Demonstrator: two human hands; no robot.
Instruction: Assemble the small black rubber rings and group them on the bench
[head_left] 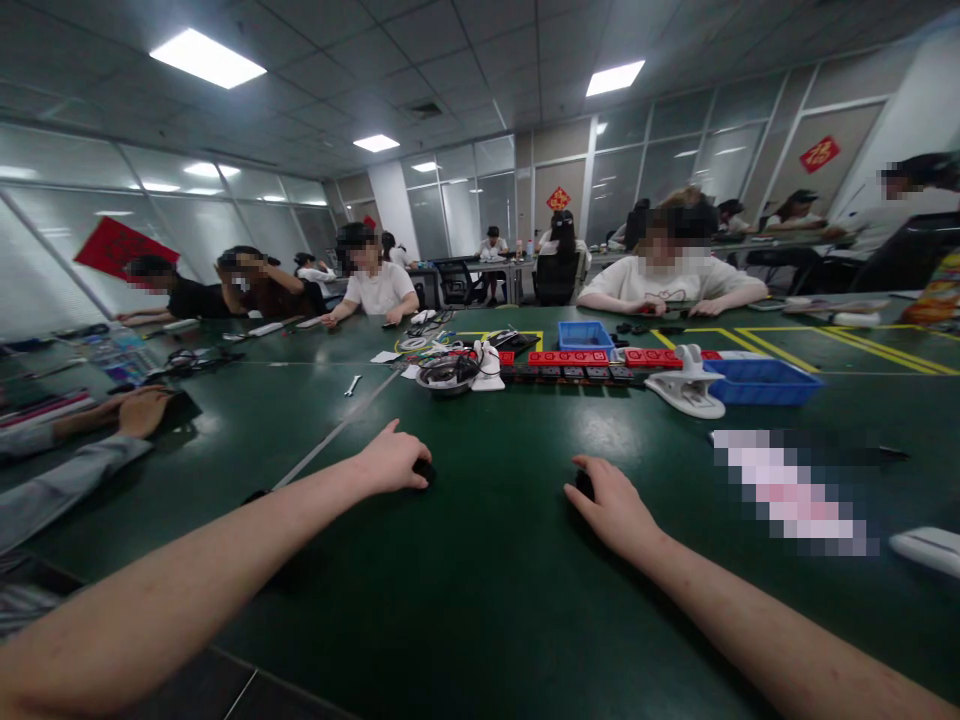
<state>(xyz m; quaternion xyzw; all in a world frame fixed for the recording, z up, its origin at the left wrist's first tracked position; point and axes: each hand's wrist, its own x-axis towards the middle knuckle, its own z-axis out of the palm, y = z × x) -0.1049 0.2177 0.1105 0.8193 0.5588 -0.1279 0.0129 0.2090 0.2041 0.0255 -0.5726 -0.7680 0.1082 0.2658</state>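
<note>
- Bench (487, 590), dark green, spreads before us; both our hands are over its near half, well apart.
- Left hand (395, 462): fingers curled narrow on a small black object (424, 474), mostly covered, resting on the bench; we cannot tell what it is.
- Right hand (613, 505): thumb and fingers close about a small dark object (585, 486), also partly hidden, also at bench level.
- Beyond the hands we note a coil of black cable (448, 374), touching or just beside a white stand (488, 368); a wrench (352, 385) lies farther left.
- Red strips (570, 357) run from the stand towards a white clip (687, 385). Blue tray (584, 336) behind them; blue basket (765, 382) just right of the clip.
- Right of our right hand: a blurred-out pale item (787, 490), and a white object (930, 550) at the view's edge.
- Left: a co-worker's hand (142, 411) at a dark item (180, 410). Others sit across the bench.
</note>
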